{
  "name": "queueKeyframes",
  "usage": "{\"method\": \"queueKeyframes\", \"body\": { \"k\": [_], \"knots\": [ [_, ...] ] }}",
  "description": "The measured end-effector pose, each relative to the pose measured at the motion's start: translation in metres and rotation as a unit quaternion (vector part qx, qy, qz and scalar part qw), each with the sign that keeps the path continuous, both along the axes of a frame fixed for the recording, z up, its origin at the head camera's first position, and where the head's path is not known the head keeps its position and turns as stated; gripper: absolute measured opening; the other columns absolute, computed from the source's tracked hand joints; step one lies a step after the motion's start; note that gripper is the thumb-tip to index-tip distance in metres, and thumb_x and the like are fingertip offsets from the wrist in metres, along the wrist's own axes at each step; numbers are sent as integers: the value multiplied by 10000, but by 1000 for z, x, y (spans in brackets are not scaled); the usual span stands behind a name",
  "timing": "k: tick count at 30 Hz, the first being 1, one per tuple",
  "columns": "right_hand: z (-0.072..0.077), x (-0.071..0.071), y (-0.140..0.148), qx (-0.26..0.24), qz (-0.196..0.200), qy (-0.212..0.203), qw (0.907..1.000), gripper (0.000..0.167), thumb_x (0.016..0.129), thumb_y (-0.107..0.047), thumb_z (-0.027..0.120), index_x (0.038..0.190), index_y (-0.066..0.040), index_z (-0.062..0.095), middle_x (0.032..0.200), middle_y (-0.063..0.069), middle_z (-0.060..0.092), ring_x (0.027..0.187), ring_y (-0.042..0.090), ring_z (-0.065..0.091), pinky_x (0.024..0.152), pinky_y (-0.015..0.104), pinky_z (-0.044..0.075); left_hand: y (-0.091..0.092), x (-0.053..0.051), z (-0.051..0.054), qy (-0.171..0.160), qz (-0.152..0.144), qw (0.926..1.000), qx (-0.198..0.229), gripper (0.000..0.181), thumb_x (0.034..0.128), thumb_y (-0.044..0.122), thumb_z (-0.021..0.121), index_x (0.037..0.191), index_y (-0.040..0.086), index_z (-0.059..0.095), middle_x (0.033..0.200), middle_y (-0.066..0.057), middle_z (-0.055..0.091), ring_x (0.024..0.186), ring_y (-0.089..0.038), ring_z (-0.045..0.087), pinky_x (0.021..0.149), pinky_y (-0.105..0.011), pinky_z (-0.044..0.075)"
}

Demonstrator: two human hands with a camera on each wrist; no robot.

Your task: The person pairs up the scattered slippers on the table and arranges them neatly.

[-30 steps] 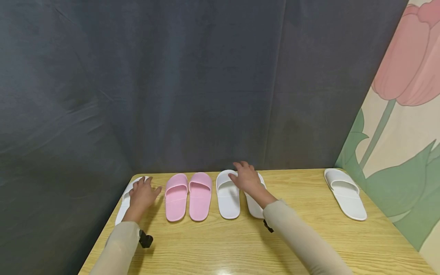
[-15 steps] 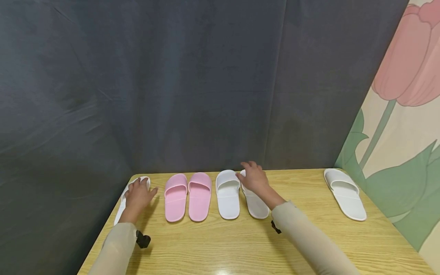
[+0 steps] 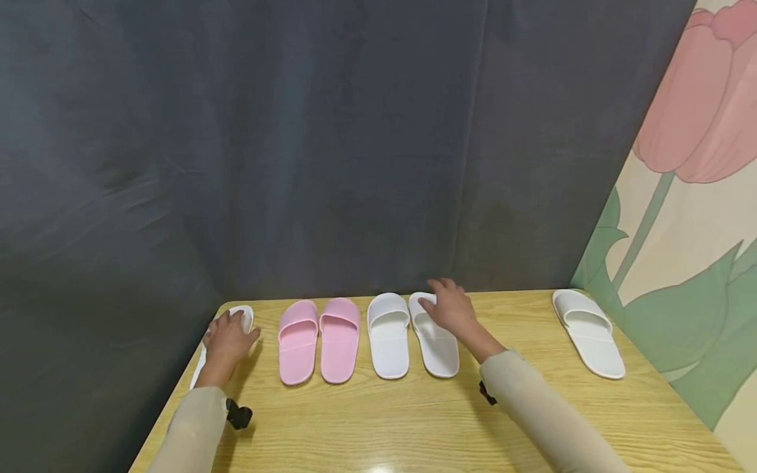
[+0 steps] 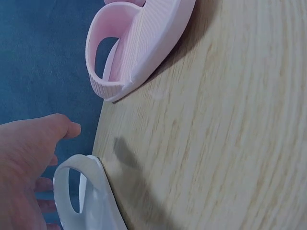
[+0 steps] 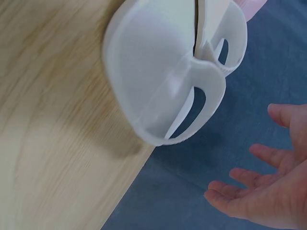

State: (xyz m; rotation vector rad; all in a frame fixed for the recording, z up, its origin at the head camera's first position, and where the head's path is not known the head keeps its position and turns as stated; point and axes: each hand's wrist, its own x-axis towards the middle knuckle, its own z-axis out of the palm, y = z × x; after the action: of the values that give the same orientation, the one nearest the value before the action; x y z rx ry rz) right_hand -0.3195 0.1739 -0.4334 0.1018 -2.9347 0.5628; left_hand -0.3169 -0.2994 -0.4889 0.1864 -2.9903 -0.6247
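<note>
At the table's left edge my left hand [image 3: 229, 338] is over a white slipper [image 3: 248, 316], hiding much of it. In the left wrist view the left hand [image 4: 24, 163] has its thumb extended, with fingers partly behind the slipper's strap [image 4: 91, 167]; contact cannot be told. My right hand [image 3: 451, 309] hovers over the toe end of another white slipper [image 3: 440, 351], fingers spread and loosely bent. The right wrist view shows the right hand [image 5: 268, 182] apart from that slipper [image 5: 148, 72]. Close on its left lies a matching white slipper [image 3: 388, 348].
Two pink slippers [image 3: 298, 355] [image 3: 340, 351] lie side by side, left of the white pair. One more white slipper [image 3: 591, 338] lies angled at the table's right end. A dark curtain [image 3: 355, 164] hangs behind the wooden table [image 3: 355, 427]; a tulip-painted wall [image 3: 680, 263] borders the right.
My right hand has moved right across the white slipper, uncovering more of it. The left hand has shifted slightly left over its slipper. The head view has turned a little; the slippers appear to stay put.
</note>
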Motion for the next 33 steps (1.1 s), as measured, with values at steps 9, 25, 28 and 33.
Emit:
{"method": "queueKeyframes", "body": {
  "k": [9,25,28,33],
  "knots": [
    [-3,3,26,-42,-192,-188,9996,615,997,-398,609,1468,-20,490,1497,314,407,1327,542,431,1021,652,409,-10,1,-3,-22,49,10000,68,710,942,324,632,1475,-50,347,1528,-388,199,1352,-624,198,1025,-754,220],
    [-6,12,78,-312,-428,-312,9981,633,1006,-383,587,1475,22,455,1491,366,362,1309,602,399,1017,698,380,-17,-2,-8,-49,241,9996,131,751,907,305,688,1492,-15,340,1526,-393,190,1367,-621,173,1017,-777,200],
    [-7,14,90,-375,-515,-354,9973,636,1008,-379,582,1477,29,445,1495,375,344,1301,621,387,1001,706,385,-18,0,-8,-26,252,9994,226,755,903,296,692,1497,-3,334,1521,-397,184,1357,-631,174,1008,-785,199],
    [-6,18,108,-370,-604,-339,9969,643,1006,-378,578,1470,44,439,1484,394,340,1287,653,372,991,720,381,-19,0,-10,-3,223,9992,330,743,912,291,680,1500,5,326,1510,-402,180,1340,-644,185,998,-800,197]
  ]
}}
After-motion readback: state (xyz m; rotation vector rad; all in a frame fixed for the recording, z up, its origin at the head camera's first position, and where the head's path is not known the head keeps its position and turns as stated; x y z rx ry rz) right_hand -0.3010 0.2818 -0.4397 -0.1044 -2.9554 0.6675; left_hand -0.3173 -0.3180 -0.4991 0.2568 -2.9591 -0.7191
